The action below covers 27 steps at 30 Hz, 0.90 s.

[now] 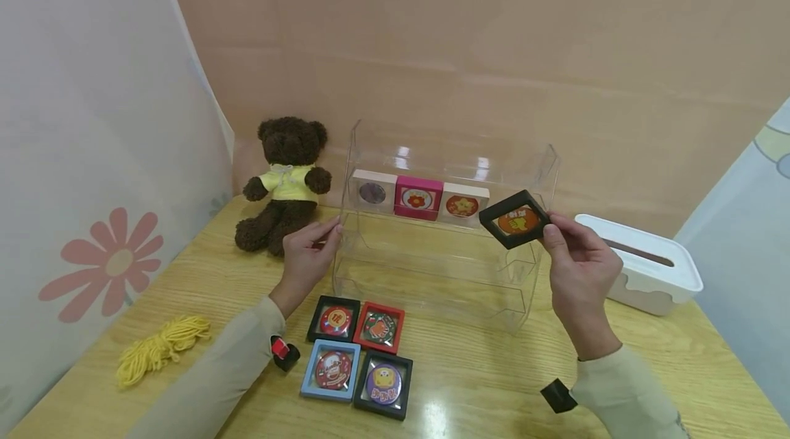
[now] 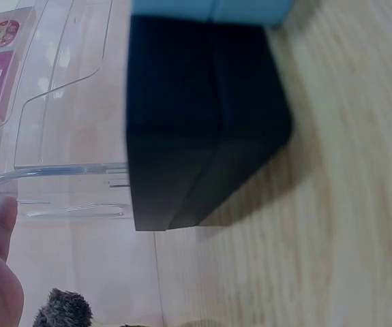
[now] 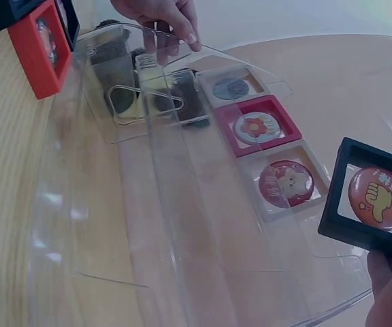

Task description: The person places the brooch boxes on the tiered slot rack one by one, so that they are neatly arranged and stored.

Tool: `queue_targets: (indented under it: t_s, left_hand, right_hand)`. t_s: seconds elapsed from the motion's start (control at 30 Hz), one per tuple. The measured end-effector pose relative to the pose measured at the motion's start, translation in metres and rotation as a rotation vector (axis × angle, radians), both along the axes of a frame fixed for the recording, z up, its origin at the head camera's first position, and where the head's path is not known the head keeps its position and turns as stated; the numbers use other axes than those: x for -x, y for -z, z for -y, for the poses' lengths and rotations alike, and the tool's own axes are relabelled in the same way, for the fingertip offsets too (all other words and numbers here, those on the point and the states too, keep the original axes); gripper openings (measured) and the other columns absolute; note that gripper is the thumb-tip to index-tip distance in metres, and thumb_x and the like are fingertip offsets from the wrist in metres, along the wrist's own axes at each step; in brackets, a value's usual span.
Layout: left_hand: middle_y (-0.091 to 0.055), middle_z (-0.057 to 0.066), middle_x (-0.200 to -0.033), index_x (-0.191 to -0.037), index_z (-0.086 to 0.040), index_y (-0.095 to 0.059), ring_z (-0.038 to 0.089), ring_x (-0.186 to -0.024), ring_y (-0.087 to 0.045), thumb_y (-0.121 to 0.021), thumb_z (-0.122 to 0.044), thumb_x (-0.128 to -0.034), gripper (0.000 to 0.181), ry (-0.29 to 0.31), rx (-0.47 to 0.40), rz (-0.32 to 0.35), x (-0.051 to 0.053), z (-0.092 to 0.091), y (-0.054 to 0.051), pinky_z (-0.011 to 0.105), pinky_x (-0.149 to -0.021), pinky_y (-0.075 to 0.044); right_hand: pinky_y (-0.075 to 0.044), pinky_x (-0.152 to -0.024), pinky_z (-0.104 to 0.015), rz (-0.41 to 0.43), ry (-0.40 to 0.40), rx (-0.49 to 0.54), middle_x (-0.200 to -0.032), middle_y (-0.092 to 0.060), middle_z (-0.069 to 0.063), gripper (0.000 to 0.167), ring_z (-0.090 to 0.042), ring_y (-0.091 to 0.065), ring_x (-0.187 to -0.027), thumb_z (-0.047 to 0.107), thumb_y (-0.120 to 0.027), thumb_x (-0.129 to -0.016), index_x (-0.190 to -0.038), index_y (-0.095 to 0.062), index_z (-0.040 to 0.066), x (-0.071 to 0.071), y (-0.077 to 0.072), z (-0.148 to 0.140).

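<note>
My right hand (image 1: 583,271) pinches a black-framed badge box (image 1: 515,219) by its right corner, tilted, in front of the clear rack's right side; its orange badge shows a yellow thumb. My left hand (image 1: 310,257) holds the left side edge of the clear rack (image 1: 432,271) between thumb and fingers. On a rack tier stand a white box (image 1: 373,192), a pink box (image 1: 418,198) and another white box (image 1: 463,206), side by side. In the right wrist view the held box (image 3: 369,201) is beside this row, not touching it.
Before the rack lie black (image 1: 334,319), red (image 1: 379,327), light blue (image 1: 330,370) and another black (image 1: 383,385) framed boxes. A brown teddy bear (image 1: 289,185) in a yellow top sits left of the rack, yellow cord (image 1: 162,348) lies front left, and a white tissue box (image 1: 642,264) stands right.
</note>
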<state>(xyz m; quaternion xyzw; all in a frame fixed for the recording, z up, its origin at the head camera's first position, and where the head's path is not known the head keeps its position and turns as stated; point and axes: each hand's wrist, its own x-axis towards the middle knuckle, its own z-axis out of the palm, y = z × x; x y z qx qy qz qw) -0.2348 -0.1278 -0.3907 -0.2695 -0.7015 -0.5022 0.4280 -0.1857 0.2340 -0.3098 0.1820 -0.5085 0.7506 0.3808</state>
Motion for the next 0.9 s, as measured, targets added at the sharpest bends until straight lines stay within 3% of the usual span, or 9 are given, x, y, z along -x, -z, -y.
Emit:
queue_targets:
  t_s: [0.17, 0.37, 0.63, 0.9]
  left_hand:
    - [-0.067, 0.008, -0.072, -0.100, 0.008, -0.071, 0.014, -0.056, -0.061, -0.067, 0.011, -0.0816, 0.020, 0.005, -0.005, 0.008, -0.001, 0.000, 0.000, 0.016, -0.053, -0.051]
    - [-0.067, 0.008, -0.071, -0.100, 0.008, -0.071, 0.015, -0.057, -0.061, -0.067, 0.011, -0.0810, 0.020, 0.007, -0.013, 0.001, 0.000, 0.000, 0.000, 0.015, -0.053, -0.051]
    - [-0.065, 0.013, -0.068, -0.095, 0.014, -0.070, 0.017, -0.055, -0.061, -0.067, 0.019, -0.0758, 0.020, -0.004, -0.013, -0.029, 0.002, -0.002, 0.000, 0.010, -0.052, -0.047]
    - [-0.065, 0.012, -0.067, -0.095, 0.014, -0.070, 0.018, -0.052, -0.060, -0.066, 0.020, -0.0753, 0.021, -0.004, -0.002, -0.042, 0.001, -0.001, -0.001, 0.012, -0.053, -0.049]
  right_hand:
    - [-0.055, -0.070, -0.029, 0.004, -0.033, 0.122, -0.089, -0.067, -0.022, 0.020, -0.023, -0.066, -0.077, -0.023, -0.064, -0.077, -0.096, -0.061, -0.025, 0.005, -0.010, -0.002]
    - [-0.054, -0.073, -0.033, -0.002, -0.039, 0.197, -0.090, -0.064, -0.025, 0.024, -0.027, -0.065, -0.082, -0.021, -0.066, -0.076, -0.098, -0.060, -0.026, 0.010, -0.023, -0.004]
    - [-0.054, -0.076, -0.034, -0.017, -0.013, 0.219, -0.089, -0.062, -0.025, 0.021, -0.026, -0.064, -0.082, -0.020, -0.066, -0.076, -0.096, -0.061, -0.024, 0.017, -0.040, -0.005]
    - [-0.055, -0.073, -0.029, -0.015, 0.038, 0.217, -0.088, -0.062, -0.024, 0.018, -0.023, -0.062, -0.077, -0.019, -0.069, -0.074, -0.092, -0.064, -0.020, 0.021, -0.044, -0.004]
